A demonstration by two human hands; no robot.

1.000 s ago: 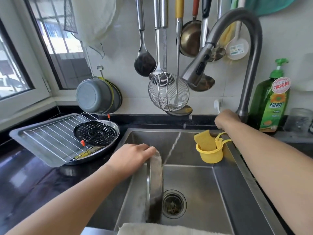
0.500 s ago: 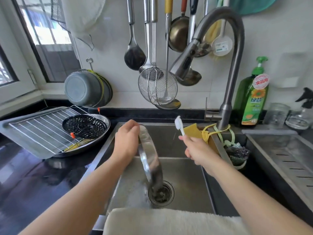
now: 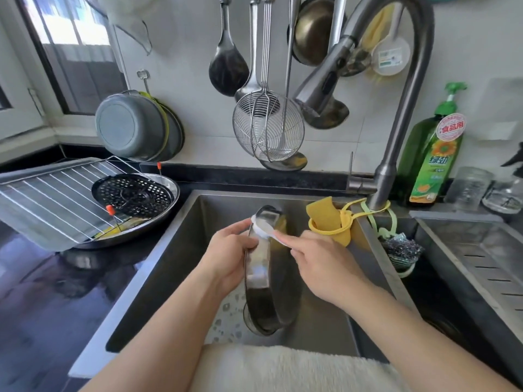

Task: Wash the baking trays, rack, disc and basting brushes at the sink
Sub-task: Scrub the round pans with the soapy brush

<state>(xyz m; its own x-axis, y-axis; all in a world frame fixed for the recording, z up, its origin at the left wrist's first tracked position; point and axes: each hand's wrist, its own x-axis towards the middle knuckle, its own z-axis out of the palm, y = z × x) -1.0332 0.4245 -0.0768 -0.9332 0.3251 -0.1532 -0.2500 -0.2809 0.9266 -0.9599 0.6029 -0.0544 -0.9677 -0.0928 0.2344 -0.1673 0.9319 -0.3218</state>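
Note:
A round metal baking tray (image 3: pixel 261 281) stands on edge in the sink (image 3: pixel 317 329). My left hand (image 3: pixel 229 258) grips its left rim. My right hand (image 3: pixel 319 264) holds a white brush (image 3: pixel 264 229), its head pressed on the tray's upper rim. On the counter to the left lies a rectangular tray (image 3: pixel 28 224) with a wire rack (image 3: pixel 62 193) on it. Beside it, a round metal tray (image 3: pixel 169 203) holds the black perforated disc (image 3: pixel 133 195) and a yellow basting brush (image 3: pixel 113 229) with orange-tipped skewers.
The faucet (image 3: pixel 396 131) arches over the sink's right side. A yellow sponge holder (image 3: pixel 331 222) hangs on its base, beside a green soap bottle (image 3: pixel 433 162). Ladles and a wire skimmer (image 3: pixel 267 131) hang on the wall. A white towel (image 3: pixel 297 369) covers the sink's front edge.
My right hand left the faucet base, picked up the white brush and brought it onto the tray's rim. My left hand lifted and tilted the tray more upright.

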